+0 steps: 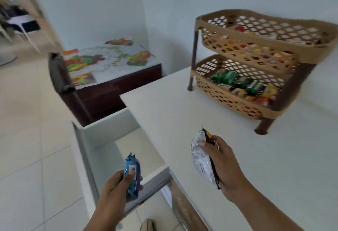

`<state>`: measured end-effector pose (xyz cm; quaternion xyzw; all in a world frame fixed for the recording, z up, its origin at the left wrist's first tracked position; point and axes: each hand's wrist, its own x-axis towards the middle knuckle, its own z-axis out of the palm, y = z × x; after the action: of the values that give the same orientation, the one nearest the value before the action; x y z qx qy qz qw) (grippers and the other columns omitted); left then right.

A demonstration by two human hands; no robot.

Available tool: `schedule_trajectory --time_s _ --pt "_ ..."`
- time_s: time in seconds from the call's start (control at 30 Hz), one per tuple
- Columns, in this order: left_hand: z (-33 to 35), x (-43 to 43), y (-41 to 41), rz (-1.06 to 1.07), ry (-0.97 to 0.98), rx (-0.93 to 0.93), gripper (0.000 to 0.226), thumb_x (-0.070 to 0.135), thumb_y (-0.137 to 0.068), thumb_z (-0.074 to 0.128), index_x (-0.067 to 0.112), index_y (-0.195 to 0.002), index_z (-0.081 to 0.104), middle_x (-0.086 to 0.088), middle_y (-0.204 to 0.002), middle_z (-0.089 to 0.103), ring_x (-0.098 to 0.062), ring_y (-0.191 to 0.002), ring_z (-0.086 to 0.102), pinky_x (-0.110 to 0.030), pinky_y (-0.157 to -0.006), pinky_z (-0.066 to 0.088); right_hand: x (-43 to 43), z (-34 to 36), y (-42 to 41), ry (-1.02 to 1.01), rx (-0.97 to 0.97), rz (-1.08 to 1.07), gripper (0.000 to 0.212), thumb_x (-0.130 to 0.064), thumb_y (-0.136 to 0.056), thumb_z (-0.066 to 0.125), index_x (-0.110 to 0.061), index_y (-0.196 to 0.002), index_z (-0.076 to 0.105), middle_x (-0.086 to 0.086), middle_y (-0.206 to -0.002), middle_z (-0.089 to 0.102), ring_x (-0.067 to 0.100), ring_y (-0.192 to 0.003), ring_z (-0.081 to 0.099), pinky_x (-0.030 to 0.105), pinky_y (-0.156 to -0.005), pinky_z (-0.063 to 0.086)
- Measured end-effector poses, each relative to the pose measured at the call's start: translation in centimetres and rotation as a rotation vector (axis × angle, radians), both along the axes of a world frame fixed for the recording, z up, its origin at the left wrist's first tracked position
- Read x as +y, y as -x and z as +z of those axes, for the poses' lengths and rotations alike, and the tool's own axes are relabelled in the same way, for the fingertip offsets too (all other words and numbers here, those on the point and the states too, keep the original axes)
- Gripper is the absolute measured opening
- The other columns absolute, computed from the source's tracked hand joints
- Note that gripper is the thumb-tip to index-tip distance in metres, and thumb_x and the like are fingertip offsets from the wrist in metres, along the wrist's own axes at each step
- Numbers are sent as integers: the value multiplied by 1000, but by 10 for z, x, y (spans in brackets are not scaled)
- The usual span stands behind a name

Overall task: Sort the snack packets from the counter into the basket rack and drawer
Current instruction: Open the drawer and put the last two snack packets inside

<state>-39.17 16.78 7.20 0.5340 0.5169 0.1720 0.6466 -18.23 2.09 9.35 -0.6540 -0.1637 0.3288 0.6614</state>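
Just above the open drawer (86, 150), a blue packet (132, 174) is held upright in the left grip (117, 185). The fingers are curled round its lower half and the thumb is pressed on a barcode label. Its crimped top end stands clear above the thumb, while its lower end is covered by the fingers.

To the right, over the white surface (182, 102), a white packet (201, 163) is clasped in the right grip (221, 159), with the thumb laid across its upper part. A dark edge with a yellow mark is seen behind it — whether this belongs to a second packet cannot be told. The print on both packets is too blurred to be read.

Farther back on the surface, well apart from both grips, the two-tier tan basket rack (285, 55) is stood on dark legs. Green packets (236, 80) are lined up in the lower basket; the contents of the upper one are seen only through the lattice and cannot be made out.

Beyond the drawer, a bed (109, 60) with a bright patterned sheet is set against the wall, and a blurred dark post (60, 73) is seen just before it — what it is cannot be told.
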Motion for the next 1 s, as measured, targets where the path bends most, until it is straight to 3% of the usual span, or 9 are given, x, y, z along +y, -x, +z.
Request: schedule_trajectory --time_s 0.07,0.13,0.23,0.3,0.37,0.43,0.57,0.77,1.0 --pt "4 10 10 21 40 -1 14 25 -98 52 14 -98 62 -13 -91 73 -32 -84 70 -42 -75 55 17 -5 16 9 138 44 42 -46 -76 75 -20 -106 66 4 -96 73 20 -86 70 35 -74 50" --pt "5 23 18 33 55 5 13 27 -99 50 18 -95 59 -12 -93 72 -32 -86 69 -44 -78 55 31 -12 30 41 252 72 36 -49 -85 61 -22 -108 68 -2 -97 74 15 -88 71 30 -74 49" --pt "3 46 27 11 50 18 14 29 -100 49 20 -97 59 -9 -93 72 -29 -87 70 -42 -79 56 53 -19 52 40 477 88 33 -38 -94 52 -14 -73 62 2 -61 60 13 -51 57 24 -49 43" --pt "0 66 31 -35 70 34 12 30 -100 49 22 -99 58 -8 -97 70 -26 -90 69 -41 -83 56 71 -21 68 58 563 82 34 -32 -91 55 -15 -62 52 -1 -54 45 13 -45 43 25 -48 35" --pt "-6 90 35 -100 77 62 8 31 -100 50 26 -100 56 -7 -103 67 -24 -94 68 -42 -88 56 94 -32 82 34 587 57 27 -34 -87 63 -12 -72 62 5 -64 52 16 -56 49 29 -59 38" --pt "-11 116 39 -170 38 87 7 35 -98 53 29 -99 56 -5 -104 65 -22 -97 66 -42 -90 56 120 -42 96 77 533 6 32 -40 -77 75 -10 -87 68 12 -78 56 25 -66 53 33 -66 44" --pt "-23 171 44 -301 -81 146 6 42 -95 57 36 -96 56 2 -103 64 -16 -98 62 -42 -88 57 170 -53 126 159 493 -52 33 -29 -79 75 -5 -101 71 16 -91 75 33 -80 73 42 -75 58" --pt "-45 229 30 -514 -175 261 32 46 -95 55 19 -107 66 -5 -99 69 -19 -89 66 -30 -67 53 219 -74 146 187 546 -216 39 -36 -81 76 -13 -112 66 14 -97 76 33 -87 74 50 -86 57" --pt "-78 259 -15 -674 -292 468 32 40 -98 53 11 -106 63 -9 -99 66 -17 -84 63 -38 -75 54 240 -106 131 291 635 -338 38 -44 -85 62 -13 -109 66 13 -86 77 26 -73 75 29 -60 57"
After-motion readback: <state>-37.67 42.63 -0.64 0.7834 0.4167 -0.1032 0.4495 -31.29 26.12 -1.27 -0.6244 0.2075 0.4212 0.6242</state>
